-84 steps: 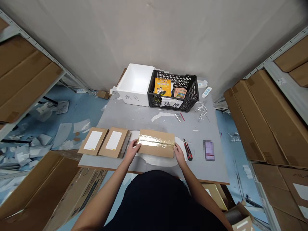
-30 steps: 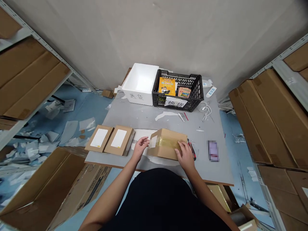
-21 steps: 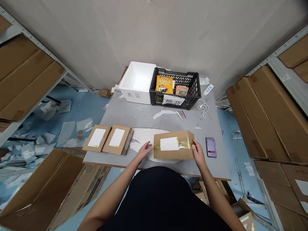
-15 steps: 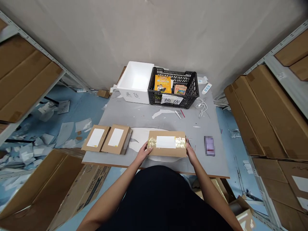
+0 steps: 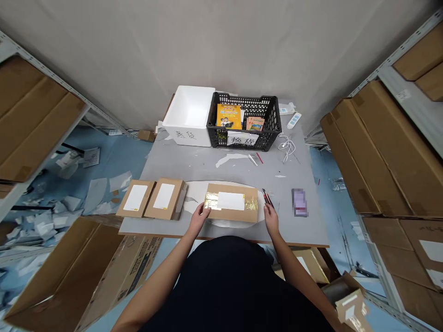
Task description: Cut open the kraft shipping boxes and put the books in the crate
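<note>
A cardboard parcel box [image 5: 231, 203] lies flat on the grey table [image 5: 166, 168], its white label facing up and shiny tape across both ends. It rests on a white sheet [image 5: 197, 188]. My left hand [image 5: 199, 219] touches the box's near left corner. My right hand [image 5: 272, 220] is off the box, its fingertips close to the lower end of a red-and-black utility knife [image 5: 266, 197]. I cannot tell whether those fingers grip the knife.
Two labelled cardboard boxes [image 5: 164, 198] lie left of the parcel. At the back stand a white foam box [image 5: 180, 133] and a black plastic crate [image 5: 242, 97] holding books. A pixelated phone [image 5: 299, 203] lies right. Cardboard-stocked shelves line both sides.
The box has been turned over from its taped face, tilted up, then laid label side up. My right hand has left it and moved beside the knife.
</note>
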`<state>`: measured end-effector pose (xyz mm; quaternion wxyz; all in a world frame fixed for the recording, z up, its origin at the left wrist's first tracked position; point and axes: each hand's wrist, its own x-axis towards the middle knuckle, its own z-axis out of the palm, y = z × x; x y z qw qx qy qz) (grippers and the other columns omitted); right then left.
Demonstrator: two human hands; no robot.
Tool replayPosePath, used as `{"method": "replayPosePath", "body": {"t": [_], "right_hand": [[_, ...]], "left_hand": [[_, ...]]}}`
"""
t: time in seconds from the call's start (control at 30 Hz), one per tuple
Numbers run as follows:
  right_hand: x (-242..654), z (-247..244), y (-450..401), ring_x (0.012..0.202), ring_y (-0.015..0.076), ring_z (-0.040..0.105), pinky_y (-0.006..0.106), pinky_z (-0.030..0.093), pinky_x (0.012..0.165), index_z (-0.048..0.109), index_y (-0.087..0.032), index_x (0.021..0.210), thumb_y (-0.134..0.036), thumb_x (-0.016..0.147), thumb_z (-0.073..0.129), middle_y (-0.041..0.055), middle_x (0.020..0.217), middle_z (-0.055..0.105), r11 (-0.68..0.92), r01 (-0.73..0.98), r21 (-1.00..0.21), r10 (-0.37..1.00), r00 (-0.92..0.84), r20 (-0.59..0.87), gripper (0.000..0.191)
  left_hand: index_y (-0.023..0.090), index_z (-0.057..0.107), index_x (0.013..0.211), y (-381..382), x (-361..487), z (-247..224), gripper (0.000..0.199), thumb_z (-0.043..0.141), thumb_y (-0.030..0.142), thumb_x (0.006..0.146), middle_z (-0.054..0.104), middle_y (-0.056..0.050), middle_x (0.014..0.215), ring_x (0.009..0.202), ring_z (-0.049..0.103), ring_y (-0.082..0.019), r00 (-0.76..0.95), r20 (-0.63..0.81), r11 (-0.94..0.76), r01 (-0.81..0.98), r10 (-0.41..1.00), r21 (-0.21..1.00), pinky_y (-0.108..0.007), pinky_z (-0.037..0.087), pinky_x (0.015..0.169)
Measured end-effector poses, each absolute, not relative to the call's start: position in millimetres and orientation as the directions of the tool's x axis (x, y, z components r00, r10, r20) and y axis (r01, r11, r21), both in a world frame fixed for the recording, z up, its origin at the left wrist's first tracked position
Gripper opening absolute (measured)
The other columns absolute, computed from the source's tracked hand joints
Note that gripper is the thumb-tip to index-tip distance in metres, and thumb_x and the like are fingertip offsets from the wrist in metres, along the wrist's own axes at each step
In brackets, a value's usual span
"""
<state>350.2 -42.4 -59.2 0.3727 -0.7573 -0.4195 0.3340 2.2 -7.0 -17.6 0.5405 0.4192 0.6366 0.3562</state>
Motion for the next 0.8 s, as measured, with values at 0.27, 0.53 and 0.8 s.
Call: {"method": "replayPosePath", "body": {"t": [0.27, 0.53, 0.8], "right_hand": [[398, -87, -20, 0.114, 0.0294, 0.052, 0.039, 0.037, 0.1, 0.058, -0.012, 0.125, -0.029, 0.08, 0.056, 0.0177, 0.118, 0.06, -0.575, 0.63, -0.522, 0.816, 0.489, -0.307, 0.048], [406, -93, -10, 0.102, 0.0287, 0.06, 0.036, 0.044, 0.089, 0.064, -0.014, 0.098, -0.028, 0.07, 0.064, 0.0135, 0.098, 0.064, -0.613, 0.502, -0.61, 0.783, 0.489, -0.384, 0.031], [391, -51, -30, 0.051, 0.015, 0.06, 0.029, 0.051, 0.052, 0.051, -0.016, 0.111, -0.055, 0.078, 0.052, 0.0006, 0.073, 0.063, -0.532, 0.25, -0.809, 0.828, 0.355, -0.434, 0.051]], "left_hand": [[0.016, 0.061, 0.115, -12, 8, -11, 0.056, 0.061, 0.058, 0.077, 0.066, -0.011, 0.118, 0.113, 0.058, -0.028, -0.109, -0.408, 0.422, 0.265, 0.907, 0.867, -0.038, 0.042, 0.098], [0.016, 0.063, 0.113, -12, 17, -10, 0.057, 0.06, 0.059, 0.076, 0.068, -0.01, 0.114, 0.11, 0.059, -0.028, -0.184, -0.407, 0.444, 0.261, 0.895, 0.857, -0.038, 0.045, 0.094], [0.017, 0.061, 0.117, -16, 17, -10, 0.054, 0.06, 0.056, 0.079, 0.064, -0.011, 0.123, 0.117, 0.056, -0.027, -0.165, -0.376, 0.403, 0.177, 0.912, 0.898, -0.039, 0.042, 0.1]]}}
